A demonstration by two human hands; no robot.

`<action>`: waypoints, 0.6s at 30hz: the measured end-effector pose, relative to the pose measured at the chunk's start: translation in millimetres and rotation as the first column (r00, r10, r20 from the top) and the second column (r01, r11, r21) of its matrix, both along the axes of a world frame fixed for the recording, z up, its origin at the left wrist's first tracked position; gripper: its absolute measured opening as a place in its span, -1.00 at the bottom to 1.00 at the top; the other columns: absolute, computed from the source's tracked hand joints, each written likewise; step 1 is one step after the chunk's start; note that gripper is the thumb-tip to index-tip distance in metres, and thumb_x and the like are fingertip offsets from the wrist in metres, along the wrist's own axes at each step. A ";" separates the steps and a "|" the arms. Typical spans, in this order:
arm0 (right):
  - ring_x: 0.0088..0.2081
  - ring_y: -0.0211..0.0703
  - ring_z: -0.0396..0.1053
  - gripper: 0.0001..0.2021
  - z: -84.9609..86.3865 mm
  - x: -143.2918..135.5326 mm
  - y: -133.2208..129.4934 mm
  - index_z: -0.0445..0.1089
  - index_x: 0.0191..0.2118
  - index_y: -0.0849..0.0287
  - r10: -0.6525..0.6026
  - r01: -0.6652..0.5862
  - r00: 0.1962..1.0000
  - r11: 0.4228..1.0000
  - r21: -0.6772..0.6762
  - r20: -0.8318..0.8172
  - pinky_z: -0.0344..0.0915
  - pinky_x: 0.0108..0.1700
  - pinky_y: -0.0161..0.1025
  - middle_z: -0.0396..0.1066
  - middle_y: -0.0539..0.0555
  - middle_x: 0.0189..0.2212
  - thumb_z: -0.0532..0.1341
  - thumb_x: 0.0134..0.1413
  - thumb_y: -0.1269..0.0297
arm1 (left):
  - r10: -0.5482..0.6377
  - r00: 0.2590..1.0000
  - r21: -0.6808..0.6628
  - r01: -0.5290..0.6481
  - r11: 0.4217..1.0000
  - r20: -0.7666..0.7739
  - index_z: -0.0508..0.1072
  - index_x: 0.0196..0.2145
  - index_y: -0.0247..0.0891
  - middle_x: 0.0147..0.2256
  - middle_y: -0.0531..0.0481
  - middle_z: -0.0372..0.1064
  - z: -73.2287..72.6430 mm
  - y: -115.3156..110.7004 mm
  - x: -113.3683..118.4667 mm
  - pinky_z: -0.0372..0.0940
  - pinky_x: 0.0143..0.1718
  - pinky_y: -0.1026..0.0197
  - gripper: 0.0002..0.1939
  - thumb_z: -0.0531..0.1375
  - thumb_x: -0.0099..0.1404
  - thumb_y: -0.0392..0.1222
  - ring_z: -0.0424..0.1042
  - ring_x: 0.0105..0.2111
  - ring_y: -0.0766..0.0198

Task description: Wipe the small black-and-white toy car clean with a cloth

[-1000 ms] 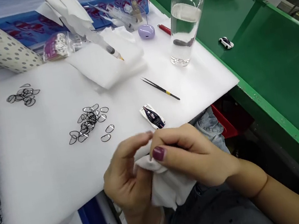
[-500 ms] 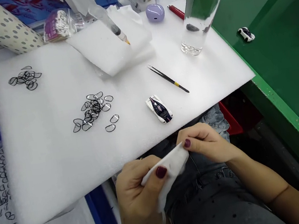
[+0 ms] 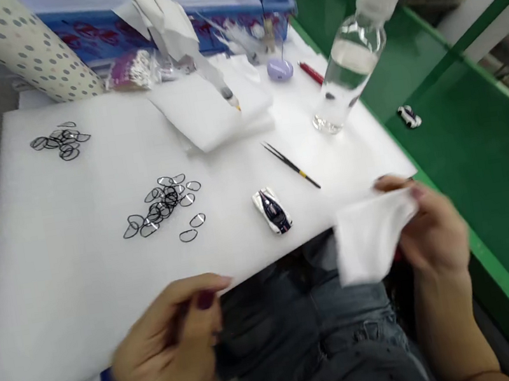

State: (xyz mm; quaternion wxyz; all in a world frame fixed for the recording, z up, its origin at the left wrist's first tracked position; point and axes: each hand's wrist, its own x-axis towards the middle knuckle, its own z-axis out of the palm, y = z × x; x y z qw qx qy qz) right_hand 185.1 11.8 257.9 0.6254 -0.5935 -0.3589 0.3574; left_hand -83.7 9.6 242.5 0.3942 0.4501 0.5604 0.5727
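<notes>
Smooth green-painted metal [image 3: 482, 193] runs along the right side of our workplace, and beside it lies a matte white foam sheet [image 3: 76, 257], its edges softly cut. Over our lap, near the sheet's right-hand corner, our right hand [image 3: 434, 229] pinches a white cloth [image 3: 371, 239] between thumb and fingers; the fabric hangs limp in a soft, four-sided flap, blurred at its edges. Our left hand [image 3: 171, 352] is at the front edge, fingers loosely curled and thumb close to the index finger; we cannot tell whether anything small sits between them.

Between the hands, farther onto the foam, rests a glossy white-and-dark toy car [image 3: 272, 211], low and rounded. Slim black tweezers [image 3: 297, 169] with a yellow band lie just beyond it, their points apart. To the left we see a tangle of thin black-rimmed loops [image 3: 169, 197], teardrop-like and glinting, with a smaller cluster [image 3: 65, 140] behind.

At the back, a clear bottle [image 3: 345, 73] with a ribbed white cap holds transparent liquid, near a smooth purple oval case [image 3: 280, 69]. A syringe [image 3: 228, 95] with an amber tip lies over folded foam [image 3: 204, 118].
</notes>
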 end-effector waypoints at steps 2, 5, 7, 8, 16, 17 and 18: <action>-0.39 -0.09 0.39 -0.79 24.3 31.5 24.9 0.33 -0.52 0.13 -0.483 0.421 0.871 0.830 0.367 0.093 0.31 -0.31 -0.10 0.40 0.13 -0.44 0.07 0.08 0.27 | 0.127 0.986 0.073 -0.135 0.988 0.110 0.58 -0.48 -0.23 -0.74 0.14 0.18 -0.9 7.8 -6.1 -0.06 -0.72 0.27 -0.92 0.33 0.14 -0.23 0.06 -0.73 0.42; -0.65 -0.20 0.15 -0.67 60.6 51.4 72.1 0.12 -0.60 0.05 -0.614 0.342 0.773 0.613 0.713 0.158 0.21 -0.47 -0.10 0.10 -0.04 -0.69 0.06 0.20 0.18 | 0.147 0.974 0.152 -0.174 0.973 0.172 0.59 -0.50 -0.23 -0.76 0.13 0.14 -7.0 9.6 -14.1 -0.03 -0.74 0.26 -0.93 0.35 0.11 -0.23 0.05 -0.74 0.40; -0.70 -0.31 -0.02 -0.67 79.1 49.4 105.5 0.08 -0.56 0.02 -0.606 0.123 0.722 0.588 0.800 0.335 0.11 -0.52 -0.17 -0.04 -0.14 -0.69 0.14 0.19 0.14 | 0.115 0.982 0.136 -0.135 0.981 0.148 0.60 -0.45 -0.20 -0.74 0.12 0.14 -12.8 2.8 -18.0 0.01 -0.74 0.27 -0.93 0.33 0.18 -0.20 0.12 -0.70 0.38; -0.67 -0.32 -0.01 -0.69 85.8 47.2 122.0 0.10 -0.53 0.03 -0.625 0.024 0.657 0.576 0.817 0.421 0.10 -0.50 -0.19 -0.02 -0.14 -0.66 0.17 0.18 0.15 | 0.105 0.986 0.126 -0.121 0.985 0.127 0.60 -0.41 -0.18 -0.71 0.12 0.17 -15.7 -2.2 -19.8 0.02 -0.74 0.28 -0.93 0.32 0.21 -0.19 0.15 -0.68 0.37; -0.10 0.01 0.40 -0.74 62.6 67.3 211.8 0.32 -0.10 0.16 -0.450 -0.245 0.241 0.829 0.502 0.860 0.29 -0.06 -0.10 0.39 0.31 -0.18 0.20 0.11 0.17 | 0.231 0.956 0.052 -0.225 0.973 -0.180 0.56 -0.41 -0.23 -0.65 0.12 0.25 -14.1 -15.4 -31.7 0.11 -0.68 0.33 -0.82 0.29 0.23 -0.07 0.21 -0.66 0.38; -0.10 0.03 0.41 -0.68 54.6 72.8 217.4 0.30 -0.05 0.17 -0.475 -0.223 0.280 0.813 0.538 0.834 0.30 -0.06 -0.09 0.39 0.33 -0.16 0.21 0.08 0.19 | 0.195 0.954 0.048 -0.189 0.981 -0.228 0.55 -0.41 -0.25 -0.64 0.11 0.26 -11.0 -9.4 -32.9 0.14 -0.65 0.32 -0.80 0.26 0.25 -0.07 0.22 -0.65 0.37; -0.10 0.04 0.43 -0.63 47.5 78.5 222.5 0.29 -0.02 0.16 -0.486 -0.183 0.298 0.816 0.549 0.821 0.30 -0.06 -0.08 0.40 0.33 -0.15 0.24 0.04 0.20 | 0.155 0.945 0.044 -0.148 0.988 -0.288 0.55 -0.40 -0.25 -0.63 0.10 0.29 -8.2 -1.6 -34.3 0.18 -0.61 0.32 -0.80 0.24 0.26 -0.08 0.25 -0.63 0.36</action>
